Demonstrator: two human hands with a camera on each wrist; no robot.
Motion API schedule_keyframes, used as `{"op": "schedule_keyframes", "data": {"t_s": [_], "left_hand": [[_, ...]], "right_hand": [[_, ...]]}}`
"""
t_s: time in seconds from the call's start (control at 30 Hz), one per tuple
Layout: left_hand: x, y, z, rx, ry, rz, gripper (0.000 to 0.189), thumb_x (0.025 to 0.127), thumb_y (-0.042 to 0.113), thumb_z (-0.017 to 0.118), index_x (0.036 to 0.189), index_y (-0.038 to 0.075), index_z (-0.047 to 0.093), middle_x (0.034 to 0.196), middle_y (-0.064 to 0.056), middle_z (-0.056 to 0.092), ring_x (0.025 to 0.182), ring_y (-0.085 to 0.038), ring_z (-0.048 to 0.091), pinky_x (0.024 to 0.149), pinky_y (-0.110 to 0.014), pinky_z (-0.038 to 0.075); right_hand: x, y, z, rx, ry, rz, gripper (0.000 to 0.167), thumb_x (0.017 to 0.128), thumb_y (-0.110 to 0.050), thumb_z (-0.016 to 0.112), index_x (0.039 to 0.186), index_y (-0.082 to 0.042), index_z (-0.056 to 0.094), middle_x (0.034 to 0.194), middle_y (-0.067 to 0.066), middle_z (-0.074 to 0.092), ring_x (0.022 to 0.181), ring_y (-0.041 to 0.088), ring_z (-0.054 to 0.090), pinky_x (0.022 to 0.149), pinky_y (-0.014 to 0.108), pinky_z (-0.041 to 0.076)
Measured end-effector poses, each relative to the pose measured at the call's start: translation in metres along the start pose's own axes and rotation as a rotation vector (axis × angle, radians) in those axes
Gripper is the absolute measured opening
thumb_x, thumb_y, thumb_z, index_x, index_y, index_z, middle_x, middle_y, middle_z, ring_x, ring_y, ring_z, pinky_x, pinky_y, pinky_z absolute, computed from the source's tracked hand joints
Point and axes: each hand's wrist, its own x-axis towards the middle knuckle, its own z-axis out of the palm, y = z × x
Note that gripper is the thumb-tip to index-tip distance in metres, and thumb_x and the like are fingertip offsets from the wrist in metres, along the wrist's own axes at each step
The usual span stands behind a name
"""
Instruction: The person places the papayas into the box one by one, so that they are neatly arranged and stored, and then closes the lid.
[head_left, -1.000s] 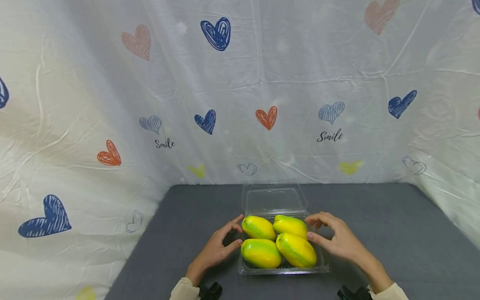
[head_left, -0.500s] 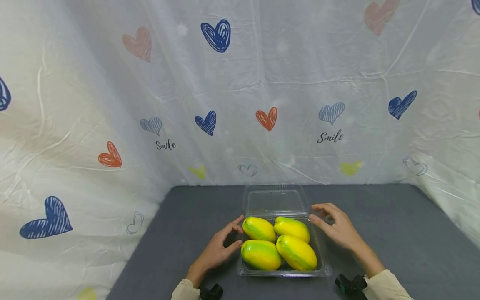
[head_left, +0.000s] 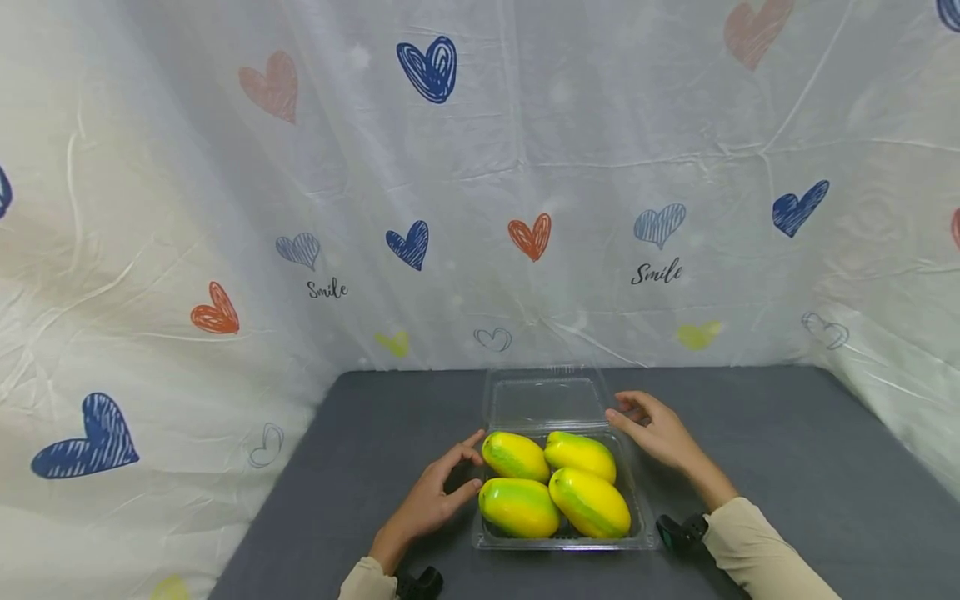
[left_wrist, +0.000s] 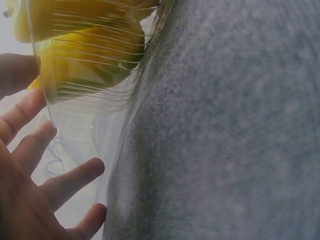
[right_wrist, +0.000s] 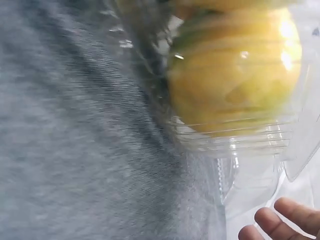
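A clear plastic clamshell box sits on the cloth, its lid laid back flat behind it. Several yellow-green mangoes fill the base in two rows. My left hand is spread along the box's left side; in the left wrist view its thumb and fingertips are right at the rim. On the right, my other hand hovers by the hinge corner, thumb and fingers apart, holding nothing. The right wrist view shows its fingertips below the ribbed box wall.
A dark grey cloth covers the table. Behind and to the left hangs a white curtain printed with hearts. Both wrists carry black straps below cream sleeves.
My right hand has left the right side of the back mango and moved away toward the lid's hinge corner. The left hand, the mangoes and the box hold their places.
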Motion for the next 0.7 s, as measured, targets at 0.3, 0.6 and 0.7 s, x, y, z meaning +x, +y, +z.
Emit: {"op": "schedule_keyframes", "data": {"t_s": [0.3,0.6,0.7], "left_hand": [[0.0,0.001,0.0,0.0,-0.003,-0.001,0.019,0.102,0.024,0.063,0.119,0.017,0.056,0.167,0.003,0.033,0.156,-0.029,0.029,0.12,-0.067,0.025],[0.0,-0.001,0.0,0.013,0.002,-0.002,0.02,0.102,0.026,0.064,0.119,0.02,0.057,0.166,0.004,0.034,0.156,-0.029,0.029,0.12,-0.068,0.024],[0.0,0.0,-0.001,0.012,0.001,-0.001,0.02,0.101,0.026,0.064,0.119,0.02,0.057,0.166,0.003,0.034,0.156,-0.029,0.029,0.121,-0.068,0.024]], "right_hand": [[0.018,-0.002,0.002,-0.009,-0.068,0.059,0.067,0.1,-0.047,0.06,0.144,0.002,0.05,0.133,0.023,0.061,0.111,0.032,0.062,0.09,0.052,0.054],[0.029,0.005,0.007,0.035,-0.149,0.158,0.078,0.099,-0.053,0.06,0.149,0.004,0.042,0.138,0.026,0.056,0.119,0.037,0.058,0.095,0.053,0.052],[0.031,0.008,0.008,0.049,-0.172,0.173,0.079,0.099,-0.053,0.06,0.149,0.005,0.042,0.14,0.028,0.054,0.124,0.04,0.056,0.099,0.055,0.05]]}}
